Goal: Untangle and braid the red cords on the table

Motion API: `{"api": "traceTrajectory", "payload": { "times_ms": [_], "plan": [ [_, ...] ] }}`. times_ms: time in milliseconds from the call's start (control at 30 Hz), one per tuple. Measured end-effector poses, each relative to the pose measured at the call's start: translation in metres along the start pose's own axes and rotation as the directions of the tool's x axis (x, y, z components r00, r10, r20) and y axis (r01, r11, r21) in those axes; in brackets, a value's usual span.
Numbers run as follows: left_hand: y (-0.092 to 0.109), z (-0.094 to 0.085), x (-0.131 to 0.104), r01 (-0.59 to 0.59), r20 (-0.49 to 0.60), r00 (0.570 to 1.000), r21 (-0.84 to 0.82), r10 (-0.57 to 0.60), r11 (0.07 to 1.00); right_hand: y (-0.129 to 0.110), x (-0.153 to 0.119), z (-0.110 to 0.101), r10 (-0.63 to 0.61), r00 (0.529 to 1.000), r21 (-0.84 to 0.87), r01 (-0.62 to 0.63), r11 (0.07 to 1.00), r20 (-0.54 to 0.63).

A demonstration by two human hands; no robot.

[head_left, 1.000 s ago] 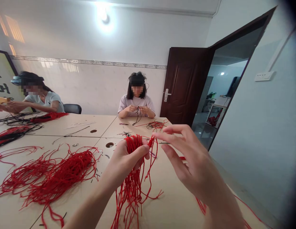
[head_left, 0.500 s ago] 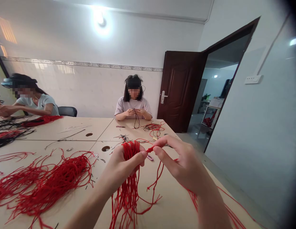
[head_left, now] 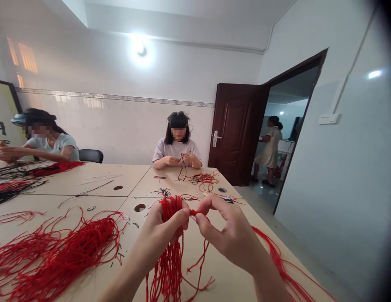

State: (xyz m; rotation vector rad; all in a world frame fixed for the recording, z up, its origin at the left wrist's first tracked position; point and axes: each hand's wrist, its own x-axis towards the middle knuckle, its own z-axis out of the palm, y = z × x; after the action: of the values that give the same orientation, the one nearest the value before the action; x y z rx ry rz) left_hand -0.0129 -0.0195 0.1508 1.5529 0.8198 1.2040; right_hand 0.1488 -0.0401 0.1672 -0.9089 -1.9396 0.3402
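A bundle of red cords [head_left: 170, 209] is looped over my left hand [head_left: 165, 224], which is closed on it, with the long ends hanging down toward the table. Between my two hands runs a short, thick red braided part [head_left: 193, 212]. Its left end is under my left thumb; its right end is pinched between the thumb and forefinger of my right hand [head_left: 225, 226]. Below my right hand dangle two thinner red cord ends with small knots. The part of the bundle inside my left palm is hidden.
A heap of red cords [head_left: 72, 247] lies on the table [head_left: 97, 180] at left, and more red strands [head_left: 277, 256] lie at right. Across the table a person [head_left: 178, 147] handles black cord; another person [head_left: 50, 142] sits at far left. A third person [head_left: 271, 147] stands beyond the doorway.
The view has tilted up slightly. My right hand has shifted a little left, closer to my left hand, still pinching the red braided part. Someone now shows in the doorway.
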Motion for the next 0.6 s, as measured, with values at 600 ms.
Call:
{"api": "traceTrajectory", "payload": {
  "times_ms": [600],
  "plan": [
    [0.002, -0.011, -0.001, 0.023, 0.010, 1.000, -0.181, -0.021, 0.983, 0.004, 0.001, 0.009, -0.080, 0.914, -0.275, -0.036, 0.961, -0.397]
  ]
}}
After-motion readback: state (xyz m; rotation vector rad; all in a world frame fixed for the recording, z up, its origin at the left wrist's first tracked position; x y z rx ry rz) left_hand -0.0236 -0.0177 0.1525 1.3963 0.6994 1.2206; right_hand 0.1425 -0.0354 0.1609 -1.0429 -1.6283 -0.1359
